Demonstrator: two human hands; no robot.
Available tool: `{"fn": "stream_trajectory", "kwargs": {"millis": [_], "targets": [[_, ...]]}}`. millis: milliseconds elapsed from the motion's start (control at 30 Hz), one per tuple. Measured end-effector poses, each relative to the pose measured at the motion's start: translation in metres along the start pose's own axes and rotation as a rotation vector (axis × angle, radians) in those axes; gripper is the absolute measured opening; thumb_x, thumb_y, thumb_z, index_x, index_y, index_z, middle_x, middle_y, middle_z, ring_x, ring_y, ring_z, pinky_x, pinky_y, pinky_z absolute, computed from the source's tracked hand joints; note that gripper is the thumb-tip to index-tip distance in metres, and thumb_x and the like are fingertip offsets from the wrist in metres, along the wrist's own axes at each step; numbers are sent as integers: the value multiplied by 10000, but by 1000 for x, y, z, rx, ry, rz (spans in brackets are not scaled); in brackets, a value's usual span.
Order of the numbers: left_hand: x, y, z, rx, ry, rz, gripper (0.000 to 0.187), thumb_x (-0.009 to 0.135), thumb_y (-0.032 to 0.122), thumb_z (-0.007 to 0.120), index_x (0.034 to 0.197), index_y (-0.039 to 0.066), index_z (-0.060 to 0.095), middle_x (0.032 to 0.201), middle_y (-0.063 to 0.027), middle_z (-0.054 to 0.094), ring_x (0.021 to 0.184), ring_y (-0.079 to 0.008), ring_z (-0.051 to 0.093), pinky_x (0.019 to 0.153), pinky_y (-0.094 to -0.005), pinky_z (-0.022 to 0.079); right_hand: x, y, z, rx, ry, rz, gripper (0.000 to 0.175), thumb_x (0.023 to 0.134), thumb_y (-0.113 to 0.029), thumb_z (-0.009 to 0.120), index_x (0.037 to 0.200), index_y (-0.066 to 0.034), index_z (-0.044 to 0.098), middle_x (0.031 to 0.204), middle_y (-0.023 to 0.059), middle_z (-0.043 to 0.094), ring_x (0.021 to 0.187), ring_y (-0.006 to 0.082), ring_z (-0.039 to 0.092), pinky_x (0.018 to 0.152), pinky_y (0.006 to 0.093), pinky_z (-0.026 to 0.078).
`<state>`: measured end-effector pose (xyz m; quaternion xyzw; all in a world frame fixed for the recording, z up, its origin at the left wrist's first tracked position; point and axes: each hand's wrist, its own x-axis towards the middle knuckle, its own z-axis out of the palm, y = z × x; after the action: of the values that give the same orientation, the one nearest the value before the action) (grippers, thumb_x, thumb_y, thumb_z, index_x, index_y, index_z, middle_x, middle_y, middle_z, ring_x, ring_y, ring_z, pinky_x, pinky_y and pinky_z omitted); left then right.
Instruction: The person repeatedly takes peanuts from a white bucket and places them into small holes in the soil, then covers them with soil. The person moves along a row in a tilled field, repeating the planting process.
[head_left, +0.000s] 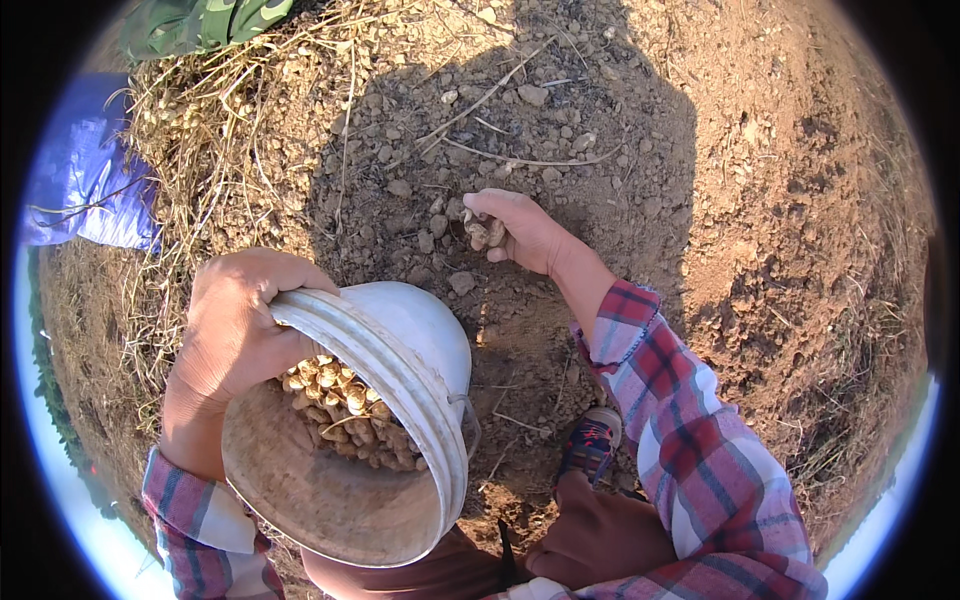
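My left hand grips the rim of a white plastic bucket, which is tilted so its mouth faces me. Inside, unshelled peanuts are heaped against the lower wall, and dirt stains the inner surface. My right hand is a short way beyond the bucket, low over the shaded soil. Its thumb and fingers close around a few soil-coloured peanuts. Small clods lie on the ground beside those fingertips.
Dry plant stalks are piled at the left. Beside them lies a blue plastic sheet or sack, with a green camouflage-patterned cloth item at the top. My shoe rests on the soil near the bucket. Loose stems cross the cloddy ground.
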<state>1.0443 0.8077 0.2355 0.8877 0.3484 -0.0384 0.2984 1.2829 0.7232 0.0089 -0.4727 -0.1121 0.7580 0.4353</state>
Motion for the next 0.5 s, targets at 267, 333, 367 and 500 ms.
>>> {"fn": "stream_trajectory", "kwargs": {"millis": [267, 333, 367, 500], "targets": [[0, -2, 0, 28, 3, 14, 253, 595, 237, 820, 776, 92, 719, 703, -71, 656, 691, -259, 661, 640, -347, 516, 3, -6, 4, -490, 81, -85, 265, 933, -363, 640, 873, -107, 607, 684, -10, 571, 579, 104, 559, 482, 260, 403], [0, -4, 0, 67, 2, 14, 270, 575, 202, 812, 804, 84, 729, 726, -73, 672, 686, -247, 662, 638, -333, 509, 1, -5, 3, -1064, 112, -205, 305, 945, -387, 604, 904, -86, 640, 690, 39, 607, 598, 173, 597, 532, 332, 463], [1, -5, 0, 47, -9, 24, 283, 565, 185, 809, 818, 80, 734, 738, -74, 680, 684, -240, 663, 637, -326, 506, 2, -4, 4, -1145, 140, -314, 305, 944, -386, 593, 921, -87, 652, 710, 63, 623, 632, 212, 613, 570, 363, 475], [0, -5, 0, 66, 8, 23, 268, 572, 190, 805, 806, 83, 731, 723, -79, 671, 685, -249, 664, 635, -332, 508, 24, 5, 27, -1416, 284, -594, 186, 886, -256, 579, 908, -93, 666, 827, 131, 695, 828, 333, 676, 701, 451, 527]]}}
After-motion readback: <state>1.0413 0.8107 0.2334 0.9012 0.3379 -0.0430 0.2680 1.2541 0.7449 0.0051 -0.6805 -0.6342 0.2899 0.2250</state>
